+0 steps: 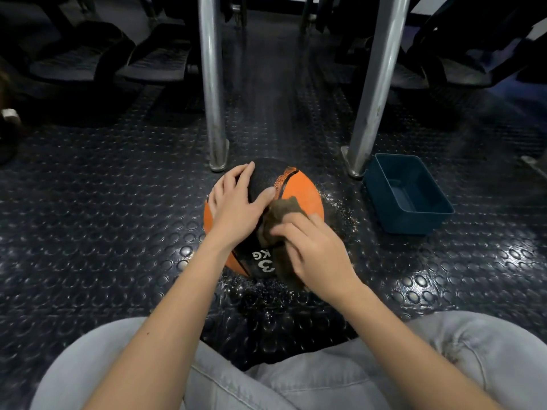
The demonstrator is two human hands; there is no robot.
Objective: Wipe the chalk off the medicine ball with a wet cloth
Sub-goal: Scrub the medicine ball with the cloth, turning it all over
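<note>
Sits with the medicine ball (300,192) on the dark studded floor (118,232), just ahead of the knees (473,350). Lays the left hand (233,208) flat on the ball's upper left, fingers spread and straight. Clamps the right hand (318,251) round a bunched brown cloth (281,211), pressed to the ball's top. Blue tub (438,214) right of the ball, apart; two metal legs (211,84) just beyond it; droplets (343,214) around it.

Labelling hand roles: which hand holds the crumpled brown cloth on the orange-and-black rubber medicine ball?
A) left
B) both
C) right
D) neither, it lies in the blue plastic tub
C: the right hand grips the crumpled brown cloth against the orange-and-black rubber medicine ball; the left hand lies spread on the ball's top with straight fingers.
</note>
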